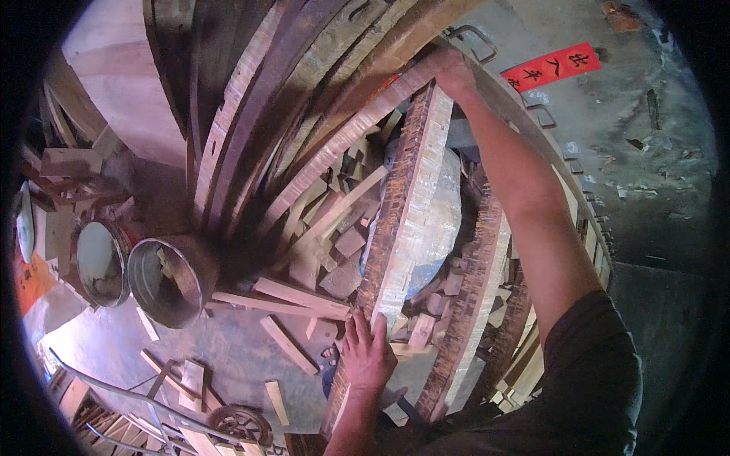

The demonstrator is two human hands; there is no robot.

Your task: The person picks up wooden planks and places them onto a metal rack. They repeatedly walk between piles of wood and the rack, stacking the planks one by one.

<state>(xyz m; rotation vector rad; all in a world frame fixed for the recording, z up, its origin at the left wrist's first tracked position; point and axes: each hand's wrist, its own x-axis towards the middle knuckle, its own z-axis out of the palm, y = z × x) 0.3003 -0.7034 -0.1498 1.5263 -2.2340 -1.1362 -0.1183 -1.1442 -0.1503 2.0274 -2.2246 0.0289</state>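
Note:
A long, thick wooden plank [417,178], with one rough dark side and one pale sawn side, stands tilted in front of me. My left hand [367,356] is closed over its lower part, with the fingers on the dark side and the thumb on the pale one. At the plank's upper end my right hand [454,74] grips the top, its fingers partly hidden. To the right leans a second rough-sided plank [477,304]. Behind the held plank lies a rounded white and blue bundle [441,216], partly covered by it.
Tall curved boards [266,91] lean at upper left. Wood offcuts [350,242] are heaped behind the planks. Two buckets [173,283] stand at left. Loose sticks [289,346] and a cart wheel [239,424] are lower left. A red paper strip [555,64] marks the right wall.

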